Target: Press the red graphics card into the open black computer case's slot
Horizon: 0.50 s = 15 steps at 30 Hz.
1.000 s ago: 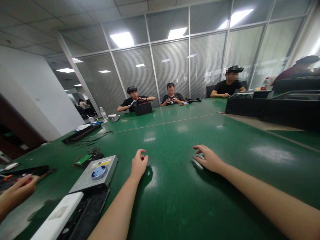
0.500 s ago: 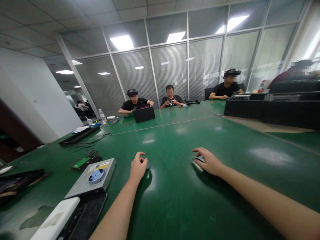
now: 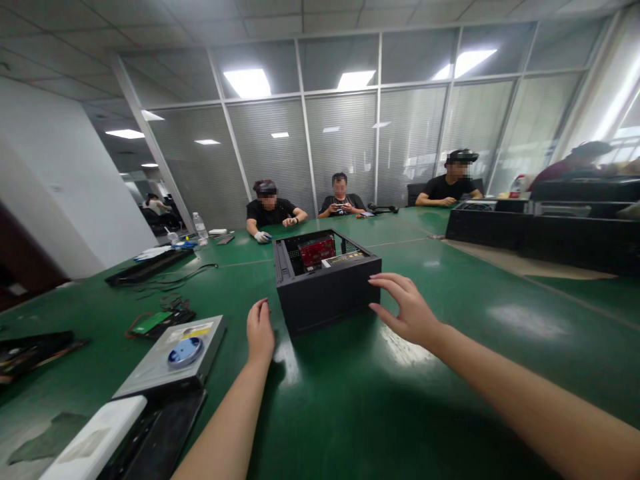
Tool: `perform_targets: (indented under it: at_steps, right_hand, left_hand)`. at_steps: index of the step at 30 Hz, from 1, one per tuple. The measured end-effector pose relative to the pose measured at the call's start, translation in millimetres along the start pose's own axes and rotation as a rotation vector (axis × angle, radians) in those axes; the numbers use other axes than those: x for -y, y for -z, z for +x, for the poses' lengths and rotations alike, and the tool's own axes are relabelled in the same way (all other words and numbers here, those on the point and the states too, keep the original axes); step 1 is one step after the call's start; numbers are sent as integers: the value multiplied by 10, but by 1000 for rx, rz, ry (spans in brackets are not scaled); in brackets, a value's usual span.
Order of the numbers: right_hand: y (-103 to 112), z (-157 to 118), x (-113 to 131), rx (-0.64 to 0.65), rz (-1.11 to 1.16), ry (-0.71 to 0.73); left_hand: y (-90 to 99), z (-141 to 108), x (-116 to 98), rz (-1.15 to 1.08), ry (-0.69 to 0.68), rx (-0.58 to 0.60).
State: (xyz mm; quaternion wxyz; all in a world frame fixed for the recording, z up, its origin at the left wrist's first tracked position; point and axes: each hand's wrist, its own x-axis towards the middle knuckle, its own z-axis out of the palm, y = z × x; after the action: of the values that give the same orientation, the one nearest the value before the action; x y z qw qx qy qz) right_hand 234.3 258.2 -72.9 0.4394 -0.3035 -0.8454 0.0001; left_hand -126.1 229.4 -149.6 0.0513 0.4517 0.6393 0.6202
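Note:
A black computer case [image 3: 327, 297] lies on the green table, open at the top, with a red circuit board [image 3: 319, 251] showing inside. My left hand [image 3: 261, 333] is just off the case's left side, fingers raised and slightly curved, holding nothing. At the near right corner, my right hand [image 3: 407, 313] has its thumb and fingers spread. Its fingertips are at the case's edge; whether they touch it I cannot tell.
Left of my arm are a silver disc drive [image 3: 150, 367] bearing a round blue container [image 3: 185, 352], and a white box [image 3: 95, 440]. Loose cables [image 3: 175, 277] lie beyond. A person's gloved hand [image 3: 263, 237] rests across the table. More black cases [image 3: 560, 230] stand at right.
The computer case has come across the table from the person opposite to between my hands. That person's hands are off it. My right hand has opened wider; my left has moved slightly left.

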Motion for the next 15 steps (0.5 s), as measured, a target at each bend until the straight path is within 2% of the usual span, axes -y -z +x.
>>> perform_targets:
  at_steps: [3,5,7,9,11,15]
  right_hand:
    - [-80,698,116,124,-52,32]
    - [-209,1124,105,285,-90,31]
    - [-332,1406,52,431,-91,34]
    - [-405,1528,-6,512,-82,38]
    - [-419,1537,-34,540,-91,33]
    - [-263,1397,84,617,-136,38]
  left_hand:
    - [-50,-16,5,-77,44,138]
    - [-60,-21,-8,-73,32,179]
    - [-46,-6,-3,-66,31,184]
    - [-21,30,35,-76,64,156]
    - [2,77,99,-101,128,100]
    - [18,147,202,-184,224,11]
